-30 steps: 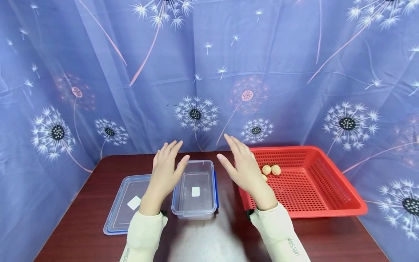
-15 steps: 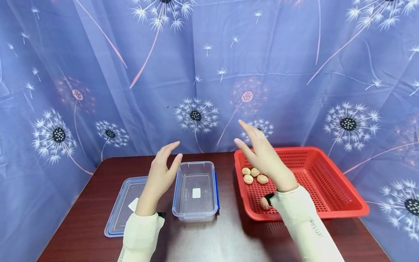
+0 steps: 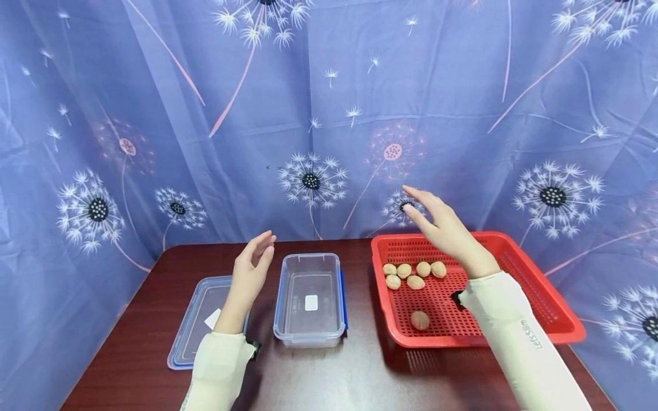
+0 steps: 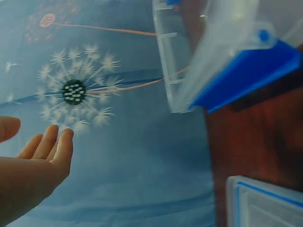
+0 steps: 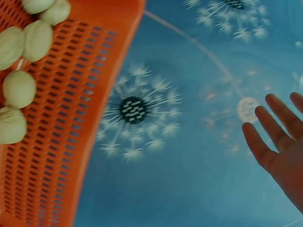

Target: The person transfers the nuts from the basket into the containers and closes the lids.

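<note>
My left hand (image 3: 247, 279) is held in the air with relaxed fingers, between a clear lid (image 3: 190, 342) on its left and a clear plastic container (image 3: 311, 325) on its right. Nothing is in it, and the left wrist view shows the same hand (image 4: 40, 172) off to one side. Over the back of a red basket (image 3: 462, 341) hovers my right hand (image 3: 444, 231), fingers extended, holding nothing. Several walnuts (image 3: 416, 282) lie grouped at the basket's back left, and a single darker walnut (image 3: 420, 320) sits nearer its front. The right forearm covers part of the basket.
A dark wooden table (image 3: 329, 382) bears everything. Behind it hangs a blue curtain (image 3: 349, 188) with a dandelion print. A blue latch flap (image 3: 344, 302) hangs along the container's right side, and a white label (image 3: 311, 302) shows in its base.
My right hand has moved right, from between container and basket to above the basket, uncovering more walnuts. The left hand has drifted slightly left and lower, its fingers a bit more bent.
</note>
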Tool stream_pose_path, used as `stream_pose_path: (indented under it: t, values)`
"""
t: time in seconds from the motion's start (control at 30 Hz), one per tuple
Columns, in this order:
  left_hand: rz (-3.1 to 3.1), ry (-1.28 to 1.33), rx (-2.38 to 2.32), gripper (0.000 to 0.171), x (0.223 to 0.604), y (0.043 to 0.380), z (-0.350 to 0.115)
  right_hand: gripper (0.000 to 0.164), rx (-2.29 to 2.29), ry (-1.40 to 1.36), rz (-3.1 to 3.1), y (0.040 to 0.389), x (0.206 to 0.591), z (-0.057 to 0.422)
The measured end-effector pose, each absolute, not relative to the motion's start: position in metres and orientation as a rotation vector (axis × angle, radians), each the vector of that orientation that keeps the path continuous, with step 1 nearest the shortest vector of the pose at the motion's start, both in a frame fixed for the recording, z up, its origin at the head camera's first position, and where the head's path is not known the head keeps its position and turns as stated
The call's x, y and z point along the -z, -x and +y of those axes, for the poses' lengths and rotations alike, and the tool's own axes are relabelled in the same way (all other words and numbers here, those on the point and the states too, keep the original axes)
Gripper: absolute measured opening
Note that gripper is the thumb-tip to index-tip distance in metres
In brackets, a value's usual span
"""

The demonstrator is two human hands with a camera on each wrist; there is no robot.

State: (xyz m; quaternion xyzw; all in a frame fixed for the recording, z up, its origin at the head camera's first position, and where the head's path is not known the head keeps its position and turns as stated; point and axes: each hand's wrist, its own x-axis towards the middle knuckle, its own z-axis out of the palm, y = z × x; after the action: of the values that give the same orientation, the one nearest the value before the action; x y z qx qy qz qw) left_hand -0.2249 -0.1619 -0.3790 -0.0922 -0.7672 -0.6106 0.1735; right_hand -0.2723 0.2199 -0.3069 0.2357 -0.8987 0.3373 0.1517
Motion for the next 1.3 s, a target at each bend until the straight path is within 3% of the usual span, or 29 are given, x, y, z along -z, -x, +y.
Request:
stream_pose_path:
  t: [0.53, 1.07, 1.3]
  values:
    - [-2.309, -0.124, 2.042, 0.044, 0.442, 0.234, -0.178, 0.048, -1.147, -0.564, -2.701, 0.299, 0.346, 0.254]
    - [-2.370, -0.131, 2.213, 0.048, 0.465, 0.237, -0.172, 0.048, -1.548, -0.389, -2.744, 0.308, 0.386, 0.321]
    - [-2.385, -0.135, 2.227, 0.047, 0.468, 0.237, -0.170, 0.057, -1.672, -0.328, -2.748, 0.311, 0.407, 0.339]
